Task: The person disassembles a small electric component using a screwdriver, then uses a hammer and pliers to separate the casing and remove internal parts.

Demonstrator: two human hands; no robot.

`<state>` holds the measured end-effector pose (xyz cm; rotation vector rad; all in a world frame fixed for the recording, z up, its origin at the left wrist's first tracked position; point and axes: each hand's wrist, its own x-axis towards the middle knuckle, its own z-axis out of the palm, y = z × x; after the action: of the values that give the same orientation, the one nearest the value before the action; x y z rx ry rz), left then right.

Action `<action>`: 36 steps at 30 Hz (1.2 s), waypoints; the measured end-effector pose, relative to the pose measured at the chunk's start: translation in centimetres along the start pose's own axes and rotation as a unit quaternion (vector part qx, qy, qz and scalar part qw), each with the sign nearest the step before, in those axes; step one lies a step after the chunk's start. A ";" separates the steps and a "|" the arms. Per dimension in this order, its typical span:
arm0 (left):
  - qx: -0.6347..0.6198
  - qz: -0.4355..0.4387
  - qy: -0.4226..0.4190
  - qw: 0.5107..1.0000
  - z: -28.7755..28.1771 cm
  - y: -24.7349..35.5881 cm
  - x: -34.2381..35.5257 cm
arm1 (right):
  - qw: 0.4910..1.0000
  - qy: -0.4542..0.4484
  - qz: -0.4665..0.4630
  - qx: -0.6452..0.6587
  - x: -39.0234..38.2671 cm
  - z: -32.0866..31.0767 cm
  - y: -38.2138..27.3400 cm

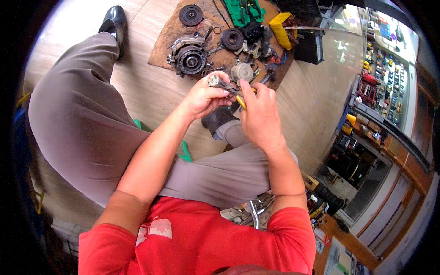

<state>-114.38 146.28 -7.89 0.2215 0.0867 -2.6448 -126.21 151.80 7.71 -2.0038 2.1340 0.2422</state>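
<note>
My left hand (206,96) grips a small grey metal part (216,81) between fingers and thumb, raised above the floor. My right hand (261,114) is closed on a yellow-handled tool (240,101), apparently pliers, whose dark jaws meet that part; the exact contact is too small to tell. Just beyond my hands, on a stained cardboard sheet (162,52), are a round silver part (242,72), a large ring-faced housing (190,58) and two black pulley-like discs (191,14) (231,39).
An open green tool case (240,11), a yellow object (280,28) and a black box (310,51) stand at the back. My bent legs are below my arms, with green plastic (183,151) and bent metal tubing (254,215) nearby. Crowded shelves (385,91) line the right.
</note>
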 end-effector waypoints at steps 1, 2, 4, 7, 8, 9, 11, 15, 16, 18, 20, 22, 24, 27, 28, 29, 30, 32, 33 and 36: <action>-0.005 -0.007 -0.006 1.000 -0.1 0.0 0.0 | 1.000 0.000 -0.002 -0.004 0.0 0.0 0.1; -0.009 -0.014 -0.012 1.000 -0.2 0.0 0.0 | 1.000 0.001 -0.005 -0.008 0.1 -0.1 0.2; -0.019 -0.025 -0.021 0.999 -0.2 0.0 0.1 | 1.000 0.002 -0.006 -0.015 0.1 -0.3 0.3; -0.025 -0.034 -0.014 0.999 0.2 0.1 0.0 | 1.000 0.007 -0.007 -0.025 0.1 -0.3 0.4; -0.025 -0.036 -0.009 0.999 0.3 0.2 0.0 | 0.999 0.010 -0.010 -0.028 0.1 -0.3 0.4; -0.030 -0.038 -0.009 0.999 0.3 0.2 0.0 | 0.999 0.013 -0.013 -0.032 0.1 -0.3 0.5; -0.039 -0.042 -0.009 0.998 0.3 0.2 0.0 | 0.999 0.021 -0.016 -0.035 0.3 -0.4 0.4; -0.044 -0.040 -0.013 0.998 0.2 0.2 0.1 | 0.999 0.021 -0.022 -0.044 0.4 -0.6 0.1; -0.035 -0.034 -0.017 0.999 0.0 0.0 0.1 | 0.998 0.025 -0.024 -0.047 0.4 -0.5 0.1; -0.015 -0.019 -0.014 1.000 0.0 -0.1 0.2 | 0.998 0.033 -0.028 -0.052 0.4 -0.2 0.2; 0.007 -0.001 0.000 1.000 0.3 0.0 0.2 | 0.997 0.036 -0.023 -0.059 0.3 -0.2 0.0; 0.034 0.019 0.016 0.999 0.4 -0.1 0.3 | 0.997 0.040 -0.020 -0.063 0.2 -0.3 -0.2; 0.055 0.034 0.023 0.998 0.4 -0.1 0.3 | 0.997 0.042 -0.018 -0.064 0.3 -0.5 -0.4; 0.072 0.042 0.024 0.996 0.4 -0.1 0.3 | 0.997 0.036 -0.010 -0.062 0.3 -1.1 -0.6; 0.076 0.042 0.026 0.996 0.3 -0.1 0.3 | 0.997 0.038 -0.012 -0.062 0.3 -1.1 -0.5; 0.080 0.042 0.028 0.996 0.3 -0.1 0.3 | 0.997 0.040 -0.015 -0.062 0.4 -0.9 -0.3; 0.080 0.041 0.027 0.996 0.3 -0.1 0.3 | 0.997 0.042 -0.017 -0.062 0.4 -0.8 -0.2; 0.079 0.039 0.026 0.996 0.3 0.0 0.3 | 0.997 0.045 -0.021 -0.061 0.4 -0.7 -0.1; 0.081 0.041 0.029 0.995 0.3 0.0 0.3 | 0.997 0.046 -0.023 -0.060 0.4 -0.7 -0.2; 0.101 0.046 0.046 0.993 0.3 -0.1 0.3 | 0.997 0.037 -0.019 -0.064 0.5 -0.9 -0.4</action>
<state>-114.73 146.15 -7.64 0.4048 -0.1587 -2.5501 -125.84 151.09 8.46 -2.1539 2.1734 0.3108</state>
